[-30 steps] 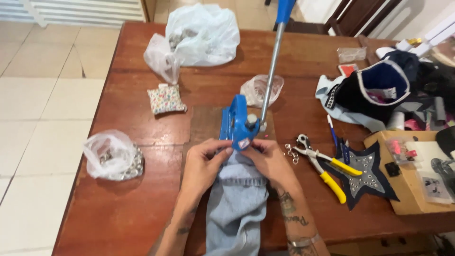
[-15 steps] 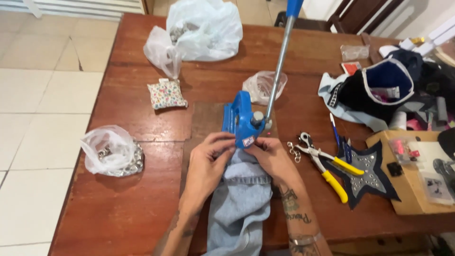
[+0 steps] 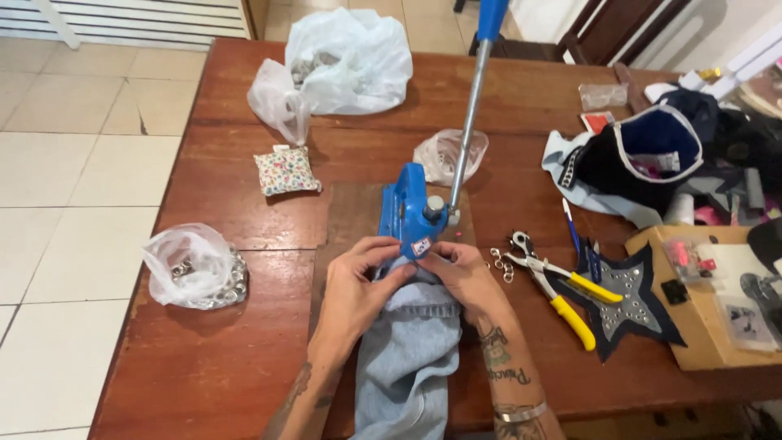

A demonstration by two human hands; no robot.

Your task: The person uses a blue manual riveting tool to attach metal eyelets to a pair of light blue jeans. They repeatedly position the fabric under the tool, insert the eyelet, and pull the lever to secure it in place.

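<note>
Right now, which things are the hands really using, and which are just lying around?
In use: left hand, right hand, light denim, blue press.
Lying about: yellow-handled pliers, floral pincushion, bag of metal rings, star patch.

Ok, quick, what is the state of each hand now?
Left hand: closed, pinching the light denim fabric at the blue press.
Right hand: closed, pinching the same fabric.

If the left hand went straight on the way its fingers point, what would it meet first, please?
Most likely the blue metal hand press, just beyond the left hand on the light blue denim; depth is uncertain.
</note>
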